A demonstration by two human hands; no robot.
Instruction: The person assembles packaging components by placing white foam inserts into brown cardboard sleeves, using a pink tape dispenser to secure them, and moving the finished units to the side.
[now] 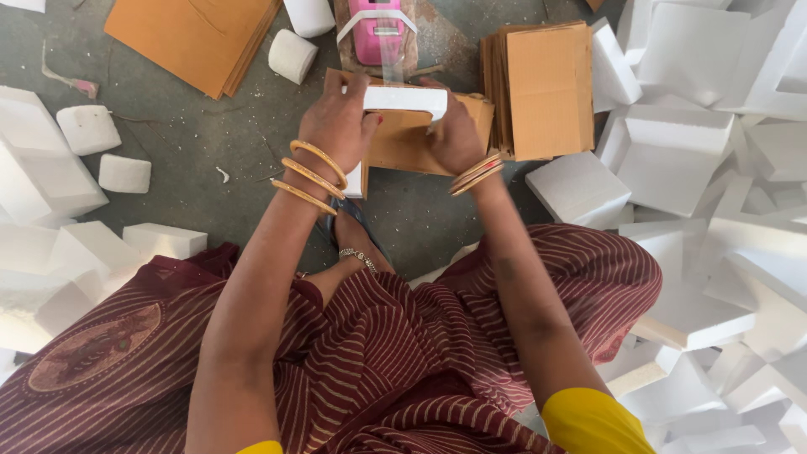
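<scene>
white foam block (405, 99) held over a cardboard piece (403, 143) above the floor; left hand (336, 126) and right hand (454, 134) fingers clamped on it. wrapping judged underway; firm folding needed next.

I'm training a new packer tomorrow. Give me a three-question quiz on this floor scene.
1. True or false: both hands grip the white foam block.
2. Which lies right of the right hand: A) cardboard stack, B) metal bucket?
3. What pink thing sits beyond the block?

Key: 1 true, the left hand too; 2 A; 3 the pink tape dispenser.
</scene>
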